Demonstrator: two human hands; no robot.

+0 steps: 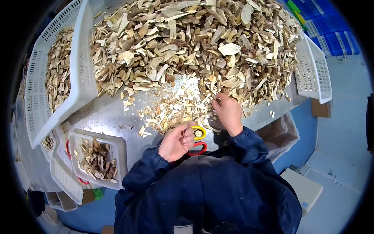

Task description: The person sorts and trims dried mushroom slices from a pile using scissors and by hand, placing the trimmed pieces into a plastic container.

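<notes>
A large heap of dried mushroom slices (230, 49) covers the steel table (91, 113), with smaller broken bits (171, 113) scattered at its near edge. My right hand (229, 115) reaches to that edge, thumb and fingers pinched on a small mushroom slice that my fingertips mostly hide. Closer to my body, my left hand (178, 143) is held with curled fingers; whatever lies inside them is hidden. Right beside it are scissors with a yellow and a red handle loop (199, 133), their blades not visible.
At left stands a tall white slotted basket (83, 78) filled with slices. A clear plastic tub (120, 150) of darker pieces sits at the table's near left. Another white basket (320, 70) is at right, above a lined box (282, 136) below the table edge.
</notes>
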